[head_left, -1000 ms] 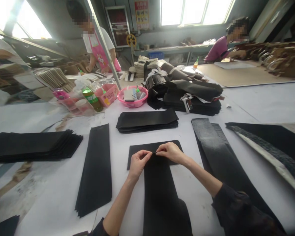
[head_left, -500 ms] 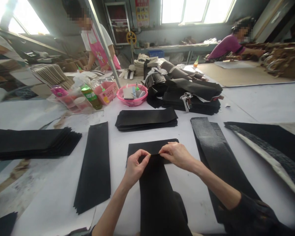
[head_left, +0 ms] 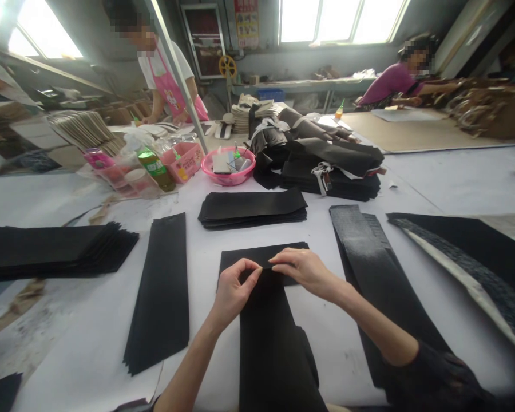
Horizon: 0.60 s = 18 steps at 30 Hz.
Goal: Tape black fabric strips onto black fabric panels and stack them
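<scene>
A long black strip [head_left: 274, 343] runs from the table's near edge up to my hands. Its far end lies over a black sheet [head_left: 244, 259] placed crosswise on the white table [head_left: 90, 355]. My left hand [head_left: 234, 288] pinches the strip's far end with thumb and forefinger. My right hand [head_left: 302, 270] pinches the same edge just to the right, fingertips nearly meeting the left hand's.
Black strip stacks lie at left [head_left: 51, 249], centre-left [head_left: 161, 289], ahead [head_left: 253, 207] and right [head_left: 369, 257]. A pink basin [head_left: 227, 167], pink basket [head_left: 182, 162] and green bottle [head_left: 157, 169] stand further back beside a dark pile [head_left: 326, 166]. Two other people [head_left: 163, 80] [head_left: 395, 80] are at far tables.
Both hands stay pinched on the strip's far end and have drifted slightly left; the view has shifted a little. Nothing was let go.
</scene>
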Motion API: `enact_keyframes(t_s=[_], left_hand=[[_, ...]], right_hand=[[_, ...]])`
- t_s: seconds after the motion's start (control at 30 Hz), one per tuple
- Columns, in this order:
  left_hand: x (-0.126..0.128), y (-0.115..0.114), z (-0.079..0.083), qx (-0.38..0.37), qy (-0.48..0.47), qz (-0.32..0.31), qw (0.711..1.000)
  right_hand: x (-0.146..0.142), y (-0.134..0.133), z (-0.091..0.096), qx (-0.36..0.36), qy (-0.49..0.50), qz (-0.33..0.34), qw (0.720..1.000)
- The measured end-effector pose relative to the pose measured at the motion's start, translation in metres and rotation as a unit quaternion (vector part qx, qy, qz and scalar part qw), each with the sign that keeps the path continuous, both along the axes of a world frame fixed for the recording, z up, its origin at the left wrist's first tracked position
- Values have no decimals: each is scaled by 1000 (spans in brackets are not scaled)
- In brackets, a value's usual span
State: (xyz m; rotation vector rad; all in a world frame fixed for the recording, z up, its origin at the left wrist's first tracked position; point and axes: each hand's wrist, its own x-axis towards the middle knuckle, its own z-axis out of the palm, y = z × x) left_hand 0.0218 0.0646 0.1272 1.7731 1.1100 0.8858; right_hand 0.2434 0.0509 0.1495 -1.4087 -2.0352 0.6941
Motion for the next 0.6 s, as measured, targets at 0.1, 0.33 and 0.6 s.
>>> enact_keyframes(t_s=[0.1, 0.33, 0.6], left_hand=[[2, -3, 6, 24, 15, -1, 1000], [-13, -2, 17, 39, 34, -52, 997], [-55, 19, -4, -76, -50, 2, 996]], right_hand=[[-24, -1, 2, 25, -69, 14, 997], [-26, -11, 2, 41, -36, 18, 998], [8, -13, 17, -5, -10, -63, 998]])
